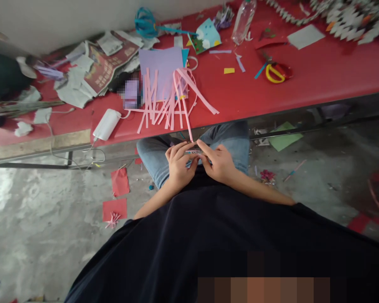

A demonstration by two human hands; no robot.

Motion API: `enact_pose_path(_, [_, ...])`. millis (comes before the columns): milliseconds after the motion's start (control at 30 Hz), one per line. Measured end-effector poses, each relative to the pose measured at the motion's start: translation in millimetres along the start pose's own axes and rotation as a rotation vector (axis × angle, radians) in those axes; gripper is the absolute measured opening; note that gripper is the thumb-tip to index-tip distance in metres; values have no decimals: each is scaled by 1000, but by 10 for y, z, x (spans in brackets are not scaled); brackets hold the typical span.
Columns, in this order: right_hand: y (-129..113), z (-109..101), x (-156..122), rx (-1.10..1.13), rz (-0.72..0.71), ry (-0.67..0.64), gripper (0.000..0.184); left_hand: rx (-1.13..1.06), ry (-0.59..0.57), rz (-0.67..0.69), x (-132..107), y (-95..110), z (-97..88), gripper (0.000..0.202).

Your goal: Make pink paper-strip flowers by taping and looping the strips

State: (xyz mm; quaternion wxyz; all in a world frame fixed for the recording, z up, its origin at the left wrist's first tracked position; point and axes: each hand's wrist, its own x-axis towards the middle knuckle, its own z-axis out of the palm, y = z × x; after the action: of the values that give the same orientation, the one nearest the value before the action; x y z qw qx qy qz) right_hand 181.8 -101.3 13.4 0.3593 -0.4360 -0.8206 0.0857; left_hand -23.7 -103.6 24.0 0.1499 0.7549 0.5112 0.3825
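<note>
Over my lap, just off the table's near edge, my left hand (180, 164) and my right hand (219, 163) meet with thumbs and fingertips pinched together. Between them they grip the lower end of a slim pink paper stick (187, 115), which leans up over the table edge. Its upper part carries long pink paper strips (197, 90) that droop to the right, with a small yellow piece along it. More cut pink strips (151, 99) lie beside it, partly over a lilac paper sheet (164, 63). The exact spot between my fingertips is too small to make out.
On the red table (240, 97) are scissors (276, 73), a clear bottle (244, 23), a white power bank (107, 124) with a cable, crumpled newspaper (110, 63) and a blue paper ornament (145, 23). Red paper pieces (120, 182) and scraps lie on the concrete floor.
</note>
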Motion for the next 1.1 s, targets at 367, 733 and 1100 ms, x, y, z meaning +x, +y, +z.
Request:
enact_pose_path(367, [37,29,27,43,-156,232,69,-89,55,-19,17,32,25,6])
enact_pose_path(733, [147,125,13,95,-343,574,51,-536,-80,29,243,-25,-60,13])
enact_pose_path(1100, [1364,-32,359,-356,200,333,43,-1132,251,-471,520,-156,-132,9])
